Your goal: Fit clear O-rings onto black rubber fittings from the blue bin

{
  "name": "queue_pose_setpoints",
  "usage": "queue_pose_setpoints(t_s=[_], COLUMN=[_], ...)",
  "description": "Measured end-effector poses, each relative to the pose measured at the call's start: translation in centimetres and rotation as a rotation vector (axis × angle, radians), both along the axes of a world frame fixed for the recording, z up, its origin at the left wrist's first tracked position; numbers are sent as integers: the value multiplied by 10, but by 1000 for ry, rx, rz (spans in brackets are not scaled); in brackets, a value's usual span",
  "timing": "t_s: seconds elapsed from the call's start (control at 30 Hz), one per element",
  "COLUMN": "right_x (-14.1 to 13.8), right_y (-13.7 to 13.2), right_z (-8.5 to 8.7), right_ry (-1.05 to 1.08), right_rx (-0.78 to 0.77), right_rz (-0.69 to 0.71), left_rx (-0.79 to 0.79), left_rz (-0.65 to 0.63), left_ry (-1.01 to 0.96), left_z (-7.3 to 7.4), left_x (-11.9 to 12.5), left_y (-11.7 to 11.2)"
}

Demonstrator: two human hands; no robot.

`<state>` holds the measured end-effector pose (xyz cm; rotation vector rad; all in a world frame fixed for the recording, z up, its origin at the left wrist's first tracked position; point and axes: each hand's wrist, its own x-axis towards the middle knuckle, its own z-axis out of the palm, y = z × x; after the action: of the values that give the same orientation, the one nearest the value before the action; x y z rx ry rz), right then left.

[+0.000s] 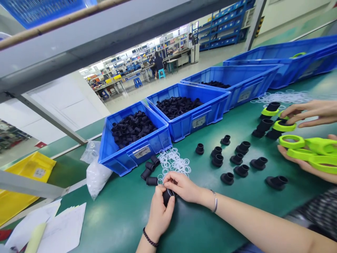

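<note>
My left hand (161, 211) is wrapped round a black plastic pipe fitting (167, 197), held low over the green table. The fingers of my right hand (181, 186) pinch a thin white sealing ring (170, 192) against the fitting's top. Just beyond my hands lies a loose spread of white rings (175, 161). Beside it several black fittings (149, 168) rest on their sides. To the right stand several flanged black fittings (242, 170), most of them upright.
Blue bins (142, 163) line the table's back, some holding black parts. At right a co-worker's hands (316, 112) handle lime-green rings (316, 151). A plastic bag (97, 177), papers (65, 225) and a yellow bin (39, 168) are at left. A shelf beam (79, 45) crosses above.
</note>
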<state>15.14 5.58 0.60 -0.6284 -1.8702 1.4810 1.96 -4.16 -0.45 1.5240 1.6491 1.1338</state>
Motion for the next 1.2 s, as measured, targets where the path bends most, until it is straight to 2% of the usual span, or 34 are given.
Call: queue_pose_setpoints(t_s=[0.1, 0.23, 0.37, 0.5, 0.67, 0.8, 0.87, 0.93, 1.07, 1.2], right_x=[-2, -6, -6, -5, -6, -3, -1, 2, 4, 4], right_y=[0, 0, 2, 4, 2, 1, 2, 3, 6, 6], right_z=[-1, 0, 0, -3, -3, 2, 3, 3, 2, -4], right_ry=[46, 116, 123, 96, 119, 116, 75, 51, 58, 75], right_rx=[-112, -330, -582, -631, -492, -151, 29, 144, 269, 342], right_rz=[17, 37, 137, 165, 130, 77, 96, 140, 209, 170], left_rx=[13, 115, 203, 196, 113, 27, -15, -62, -102, -114], left_rz=[-2, 12, 29, 5, 67, 163, 166, 154, 140, 133], left_ry=[8, 20, 29, 13, -92, -292, -405, -504, -719, -835], left_z=[-7, -17, -20, -15, -5, 4, 8, 10, 12, 11], left_x=[-2, -4, -2, 1, 2, 2, 2, 2, 3, 6], left_y=[-2, -4, -4, -4, -3, 0, 2, 4, 7, 8])
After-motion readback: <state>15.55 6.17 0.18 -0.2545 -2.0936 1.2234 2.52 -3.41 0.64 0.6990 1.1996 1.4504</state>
